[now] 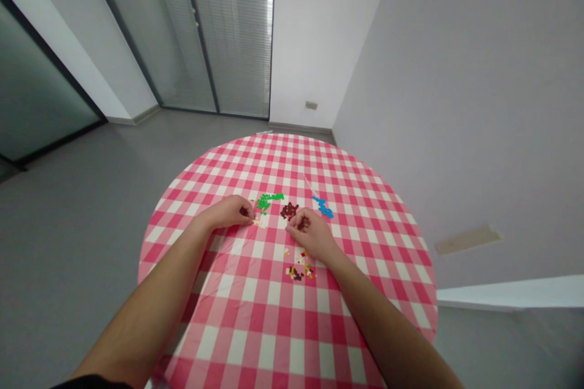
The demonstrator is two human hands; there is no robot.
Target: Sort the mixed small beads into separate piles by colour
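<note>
My left hand (236,211) is at the left of the small pieces, thumb and fingers pinched together beside a few cream-coloured pieces (259,223). My right hand (310,232) is closed in a pinch just below a pile of dark brown pieces (289,211). Whatever either hand holds is too small or too hidden to make out. Green pieces (263,203) lie scattered beyond my left fingertips, with some in a short row. To the right are blue pieces (323,208). Nearer me, under my right wrist, sits a mixed group of brown, yellow, red and white pieces (296,273).
A round table with a red-and-white checked cloth (232,316) carries everything. Beyond it stand a glass partition with blinds (228,30) and a white wall (314,42). Another wall (479,103) rises close on the right. Grey floor (82,225) shows at the left.
</note>
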